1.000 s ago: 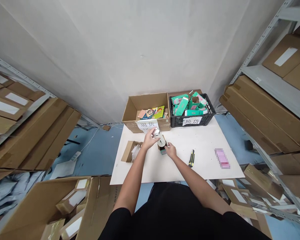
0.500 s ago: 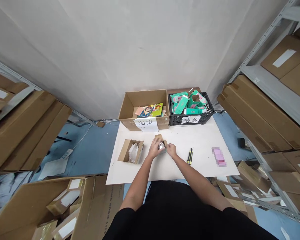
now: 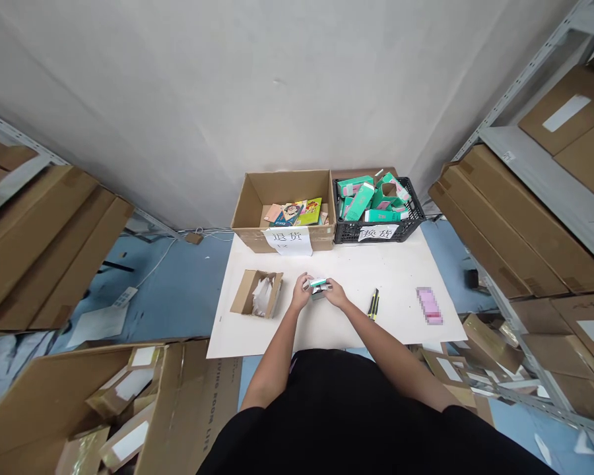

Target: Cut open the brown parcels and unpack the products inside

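Small box (image 3: 319, 289) is between the two hands, over the near-middle of the counter (image 3: 400, 270); can't tell if its base touches. Left hand (image 3: 301, 294) has fingers clamped on its left end, right hand (image 3: 336, 294) has fingers clamped on its right end. Green-and-white flap side faces up; the flap's long edge runs crosswise, from left fingers to right fingers. Box's own long axis is foreshortened, partly covered, can't tell.

Open carton (image 3: 244, 291) with white packing paper (image 3: 263, 295) sits left of the left fingers, apart. Yellow-black knife (image 3: 373, 305) lies right of the right fingers, long axis pointing mostly away from the person; blurred pink item (image 3: 429, 305) farther right. Beyond the fingers: big carton (image 3: 247, 240) holding booklets (image 3: 287, 214), black basket (image 3: 345, 232) holding green boxes (image 3: 361, 201).
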The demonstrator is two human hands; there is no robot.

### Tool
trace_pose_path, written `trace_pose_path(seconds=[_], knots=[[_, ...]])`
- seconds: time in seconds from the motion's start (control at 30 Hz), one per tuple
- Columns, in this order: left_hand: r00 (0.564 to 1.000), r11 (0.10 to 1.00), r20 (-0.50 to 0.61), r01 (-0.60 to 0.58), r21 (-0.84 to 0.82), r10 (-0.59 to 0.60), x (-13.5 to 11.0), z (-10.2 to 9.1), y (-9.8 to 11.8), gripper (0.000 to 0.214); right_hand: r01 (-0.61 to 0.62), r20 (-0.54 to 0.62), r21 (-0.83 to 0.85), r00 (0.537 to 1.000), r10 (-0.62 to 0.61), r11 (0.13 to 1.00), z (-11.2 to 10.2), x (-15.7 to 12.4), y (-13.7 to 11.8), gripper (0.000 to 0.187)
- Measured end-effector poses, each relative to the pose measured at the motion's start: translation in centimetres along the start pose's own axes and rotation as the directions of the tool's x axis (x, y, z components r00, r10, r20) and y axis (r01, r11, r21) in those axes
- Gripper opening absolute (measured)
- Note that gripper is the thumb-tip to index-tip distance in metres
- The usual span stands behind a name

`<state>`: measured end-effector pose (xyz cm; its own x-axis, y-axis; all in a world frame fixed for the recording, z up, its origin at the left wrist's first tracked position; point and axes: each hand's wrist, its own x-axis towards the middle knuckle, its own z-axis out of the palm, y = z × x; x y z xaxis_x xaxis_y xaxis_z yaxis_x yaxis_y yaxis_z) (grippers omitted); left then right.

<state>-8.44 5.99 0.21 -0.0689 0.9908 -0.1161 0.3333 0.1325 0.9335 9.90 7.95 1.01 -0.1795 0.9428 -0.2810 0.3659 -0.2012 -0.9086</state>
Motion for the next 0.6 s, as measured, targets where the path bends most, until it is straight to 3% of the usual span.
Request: trace_pose_path(seconds=[0.13, 0.37, 0.47, 0.6], knots=[[0.993, 0.993, 0.114, -0.051, 0.103, 0.040, -1.4, -0.9, 0.1, 0.053, 0.040, -0.029, 0.112, 0.999, -0.036, 0.993, -1.0, -0.3, 0.0, 0.033], [0.998, 0.982, 0.069, -0.018, 0.186, 0.006, -1.8, -0.3, 0.6, 0.044, 0.016, 0.002, 0.152, 1.000, -0.017, 0.988, -0.3, -0.6, -0.3, 0.030], [0.997, 0.974, 0.077, -0.018, 0.226, 0.000, -2.2, -0.2, 0.4, 0.052, 0.006, -0.015, 0.144, 1.000, -0.004, 0.990, -0.1, -0.4, 0.2, 0.036], [0.997, 0.991, 0.074, 0.004, 0.136, -0.014, -3.1, 0.4, -0.7, 0.064, -0.050, -0.019, 0.207, 0.998, 0.055, 0.977, 0.2, -0.4, 1.4, 0.048]])
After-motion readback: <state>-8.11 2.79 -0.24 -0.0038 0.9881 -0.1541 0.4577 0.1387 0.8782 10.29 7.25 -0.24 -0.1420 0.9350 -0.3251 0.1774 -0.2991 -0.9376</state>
